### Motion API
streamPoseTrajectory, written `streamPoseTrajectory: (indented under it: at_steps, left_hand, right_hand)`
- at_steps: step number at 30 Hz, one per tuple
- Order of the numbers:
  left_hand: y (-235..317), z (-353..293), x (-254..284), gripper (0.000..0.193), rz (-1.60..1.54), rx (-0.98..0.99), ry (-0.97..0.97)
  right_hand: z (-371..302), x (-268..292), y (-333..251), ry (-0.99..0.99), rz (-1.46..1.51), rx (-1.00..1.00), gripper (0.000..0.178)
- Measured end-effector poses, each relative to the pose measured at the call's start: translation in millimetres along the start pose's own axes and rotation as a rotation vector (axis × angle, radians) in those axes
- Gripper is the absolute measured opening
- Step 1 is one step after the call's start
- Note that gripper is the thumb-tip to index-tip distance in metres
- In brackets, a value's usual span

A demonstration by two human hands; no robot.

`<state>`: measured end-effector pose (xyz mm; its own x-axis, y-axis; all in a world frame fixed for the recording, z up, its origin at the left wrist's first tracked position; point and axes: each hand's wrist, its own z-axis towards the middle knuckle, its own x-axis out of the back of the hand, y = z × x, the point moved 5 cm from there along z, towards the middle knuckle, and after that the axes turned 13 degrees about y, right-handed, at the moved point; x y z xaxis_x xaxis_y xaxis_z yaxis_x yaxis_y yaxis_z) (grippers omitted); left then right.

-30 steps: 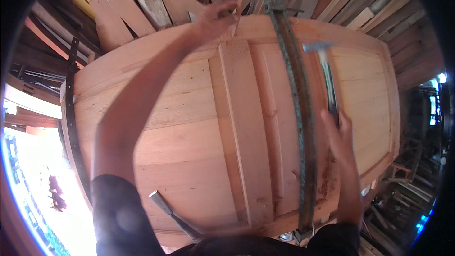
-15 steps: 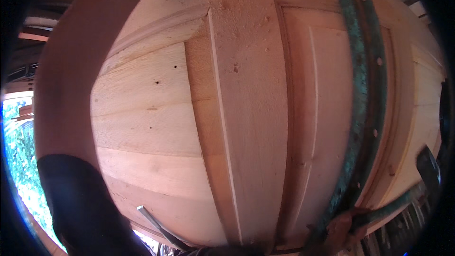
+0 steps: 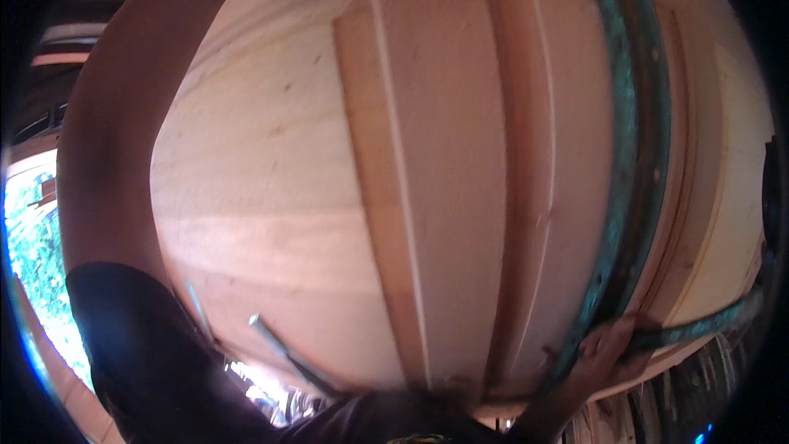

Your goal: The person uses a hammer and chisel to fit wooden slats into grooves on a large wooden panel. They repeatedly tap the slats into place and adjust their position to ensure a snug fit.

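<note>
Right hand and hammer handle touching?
Touching. The head view shows the right hand closed around the end of the green hammer handle.

sunlit green foliage (image 3: 31,238), far left; blurred boards (image 3: 62,58) above it.

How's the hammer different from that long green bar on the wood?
The bar is much longer and wider; the hammer is shorter and thinner. The bar runs up and down across the wood; the hammer points out to the right. The hammer is gripped in the right hand; the bar lies over the wood. Both look partly green.
</note>
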<state>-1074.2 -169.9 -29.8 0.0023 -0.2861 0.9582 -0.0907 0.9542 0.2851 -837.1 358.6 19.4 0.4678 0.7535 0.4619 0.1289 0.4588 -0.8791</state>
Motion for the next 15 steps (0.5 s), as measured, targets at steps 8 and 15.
streamPoseTrajectory:
  at_steps: [8, 15]
  left_hand:
    - [-5.4, -242.7, 77.2, 0.062, 0.107, 0.133, 0.305]
    - [179.0, -604.8, 27.4, 0.058, -0.455, -0.060, -0.529]
  right_hand:
    - [2.0, -37.9, -16.9, -0.089, 0.058, -0.007, 0.020]
    - [6.4, -33.3, -34.6, -0.203, -0.208, 0.143, 0.044]
